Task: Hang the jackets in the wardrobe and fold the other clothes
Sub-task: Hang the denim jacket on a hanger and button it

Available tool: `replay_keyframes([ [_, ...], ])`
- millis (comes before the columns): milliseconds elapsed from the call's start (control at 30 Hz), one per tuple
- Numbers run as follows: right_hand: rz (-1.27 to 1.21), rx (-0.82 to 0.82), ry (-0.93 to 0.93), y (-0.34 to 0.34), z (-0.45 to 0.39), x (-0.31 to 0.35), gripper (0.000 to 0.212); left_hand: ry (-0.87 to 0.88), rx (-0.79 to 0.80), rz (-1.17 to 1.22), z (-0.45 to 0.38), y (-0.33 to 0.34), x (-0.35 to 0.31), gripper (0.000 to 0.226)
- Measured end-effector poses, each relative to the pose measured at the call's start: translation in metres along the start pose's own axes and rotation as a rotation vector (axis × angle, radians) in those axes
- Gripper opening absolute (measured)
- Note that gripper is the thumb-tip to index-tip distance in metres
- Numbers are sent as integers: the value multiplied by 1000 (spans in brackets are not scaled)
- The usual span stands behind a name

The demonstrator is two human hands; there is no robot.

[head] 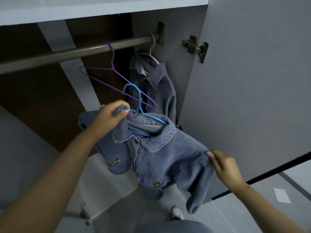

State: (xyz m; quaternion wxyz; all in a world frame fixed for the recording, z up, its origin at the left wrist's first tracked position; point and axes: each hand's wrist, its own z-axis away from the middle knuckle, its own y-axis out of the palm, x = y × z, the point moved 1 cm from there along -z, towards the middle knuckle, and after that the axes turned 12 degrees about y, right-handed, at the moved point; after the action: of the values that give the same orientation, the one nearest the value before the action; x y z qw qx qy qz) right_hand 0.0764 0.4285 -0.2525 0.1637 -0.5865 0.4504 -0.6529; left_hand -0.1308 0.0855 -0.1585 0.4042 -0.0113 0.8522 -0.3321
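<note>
A blue denim jacket (161, 157) hangs in the air in front of the open wardrobe, with a blue hanger (139, 105) pushed into its collar. My left hand (112, 115) grips the jacket's left shoulder by the collar. My right hand (225, 165) pinches the right shoulder seam. The blue hanger's hook points up, below the metal rail (75, 51). A second denim jacket (154, 84) hangs on a pale hanger at the rail's right end.
An empty purple hanger (114, 73) hangs from the rail just behind the blue one. The open wardrobe door (252, 81) with its hinge stands close on the right. A white shelf (104, 182) lies below the jacket. Grey floor tiles show at the bottom right.
</note>
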Motion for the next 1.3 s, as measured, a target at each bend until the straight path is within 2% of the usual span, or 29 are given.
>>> replay_keyframes([
  [67,-176,31,19,5,-1,9,33,14,20,-54,6,-13,3,27],
  [167,-473,62,62,0,-13,30,37,14,72,-106,12,-33,3,30],
  [233,-658,192,166,-11,-32,43,36,41,99,-153,14,-39,-5,28],
  [267,-662,315,238,-18,-45,47,38,65,103,-168,14,-38,-11,28],
  [333,-440,587,332,-27,-65,59,48,122,101,-175,13,-30,-24,32],
  [367,-322,678,314,-28,-69,61,49,141,98,-170,11,-23,-29,31],
  [400,-232,691,263,-28,-70,66,48,146,90,-166,9,-15,-33,29],
  [433,-224,666,206,-27,-69,75,49,141,77,-171,6,-7,-34,26],
  [533,-476,617,62,-23,-60,107,44,95,20,-196,-1,13,-26,21],
  [600,-324,576,-139,-18,-56,121,30,21,-19,-160,-4,19,-18,16],
  [667,-200,492,-233,-6,-55,127,44,-38,-34,-102,-9,24,-12,12],
  [700,-241,480,-211,1,-55,132,44,-47,-24,-92,-11,28,-10,10],
  [767,-319,404,-154,13,-55,137,26,-56,11,-65,-16,37,-5,5],
  [833,-314,325,-114,18,-58,133,23,-140,14,89,-23,42,2,9],
  [867,-295,328,-98,19,-60,130,23,-218,-33,214,-29,43,6,14],
  [933,-239,346,-54,19,-61,122,23,-405,-244,400,-46,46,20,25],
  [1000,-196,322,-2,20,-62,111,23,-621,-449,371,-68,52,40,40],
  [1067,-130,274,37,21,-66,99,25,-799,-518,360,-91,64,56,50],
  [1133,-82,248,78,21,-71,89,27,-911,-504,461,-114,79,70,53],
  [1200,-50,257,113,20,-77,83,24,-930,-509,565,-131,89,73,40],
  [1300,-83,293,133,20,-87,79,21,-804,-706,665,-141,97,77,23],
])
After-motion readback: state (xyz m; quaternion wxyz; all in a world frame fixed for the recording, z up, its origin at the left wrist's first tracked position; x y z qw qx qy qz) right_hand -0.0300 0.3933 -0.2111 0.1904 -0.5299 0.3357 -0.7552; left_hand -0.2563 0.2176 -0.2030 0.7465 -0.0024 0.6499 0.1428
